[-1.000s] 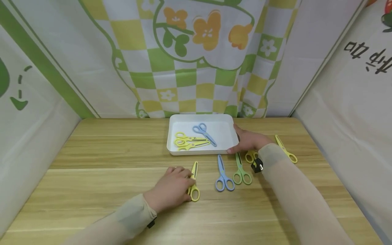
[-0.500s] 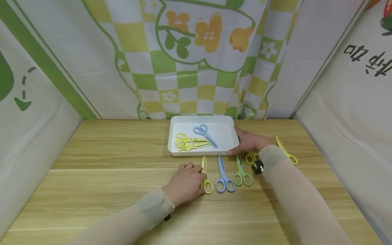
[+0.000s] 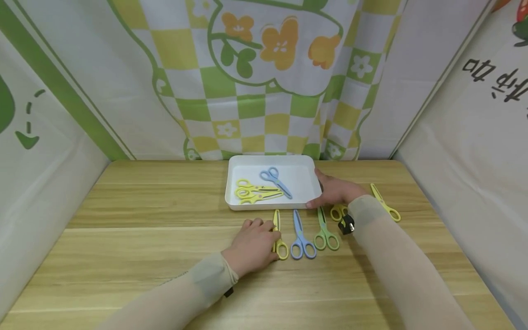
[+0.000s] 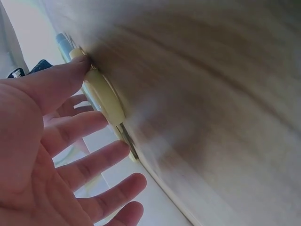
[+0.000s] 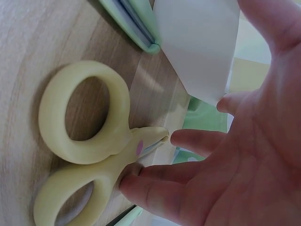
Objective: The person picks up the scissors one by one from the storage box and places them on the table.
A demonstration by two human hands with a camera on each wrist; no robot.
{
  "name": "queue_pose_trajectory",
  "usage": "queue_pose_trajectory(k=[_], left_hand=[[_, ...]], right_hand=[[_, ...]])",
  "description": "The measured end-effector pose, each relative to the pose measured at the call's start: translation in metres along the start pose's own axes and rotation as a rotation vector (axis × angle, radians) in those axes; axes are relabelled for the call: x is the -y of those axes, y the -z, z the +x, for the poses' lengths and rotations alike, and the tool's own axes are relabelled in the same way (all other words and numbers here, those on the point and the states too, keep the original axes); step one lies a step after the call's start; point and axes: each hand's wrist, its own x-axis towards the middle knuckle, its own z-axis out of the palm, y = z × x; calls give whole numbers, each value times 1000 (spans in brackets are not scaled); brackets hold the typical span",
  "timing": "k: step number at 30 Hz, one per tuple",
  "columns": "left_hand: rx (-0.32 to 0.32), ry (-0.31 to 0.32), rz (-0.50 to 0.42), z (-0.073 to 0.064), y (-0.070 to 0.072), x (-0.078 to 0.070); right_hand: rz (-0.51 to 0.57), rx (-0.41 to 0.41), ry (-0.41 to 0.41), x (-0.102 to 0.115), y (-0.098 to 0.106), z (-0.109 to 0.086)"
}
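Note:
In the head view my left hand (image 3: 253,245) lies low over the table beside a pair of yellow scissors (image 3: 282,250). Thumb and extended fingers touch the side of these scissors (image 4: 106,96) in the left wrist view. My right hand (image 3: 336,190) rests against the right end of a white tray (image 3: 268,207), thumb at its front corner. Its fingers are long and mostly straight in the right wrist view. Inside the tray lie two yellow scissors (image 3: 260,197) and one blue pair (image 3: 270,174). Blue scissors (image 3: 303,247) and green scissors (image 3: 326,239) lie right of the left hand.
Under the right wrist are partly hidden yellow scissors (image 5: 124,136); beside them the greenish tip of another pair (image 5: 129,216) shows. More yellow scissors (image 3: 385,202) lie at the far right of the wooden table (image 3: 144,256). A checked curtain (image 3: 251,105) hangs behind the tray.
My left hand has slid the yellow scissors to the right and slightly away from me, close beside the blue pair, mostly in the first half second. The right hand stays at the tray.

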Motion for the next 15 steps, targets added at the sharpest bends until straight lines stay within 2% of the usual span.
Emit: queue_pose_trajectory(k=[6, 10, 13, 15], left_hand=[[18, 24, -3, 1, 0, -1], [4, 51, -53, 2, 7, 1], [-31, 53, -75, 5, 19, 10], [-57, 53, -74, 9, 26, 23]], right_hand=[[-10, 5, -24, 0, 1, -2], [-25, 14, -34, 0, 0, -2], [-23, 11, -18, 0, 0, -1], [-11, 8, -5, -1, 1, -1]])
